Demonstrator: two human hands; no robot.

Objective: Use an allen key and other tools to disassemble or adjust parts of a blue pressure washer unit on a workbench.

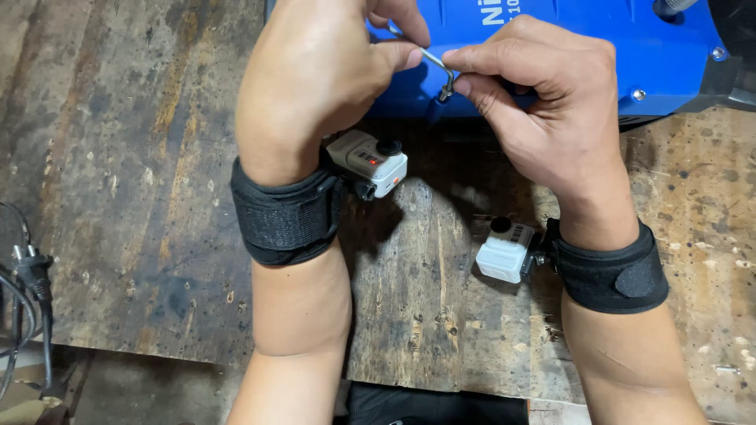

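My left hand pinches the long arm of a small bent metal hex key between thumb and fingers. My right hand holds the key's short bent end, where a small screw sits at the tip. Both hands meet just in front of a blue machine housing at the top of the view. Each wrist wears a black strap with a small white camera, the left wrist camera and the right wrist camera.
A worn, stained wooden workbench lies under my arms, its front edge near the bottom. A black power plug and cable hang at the far left. Screw heads show on the blue housing.
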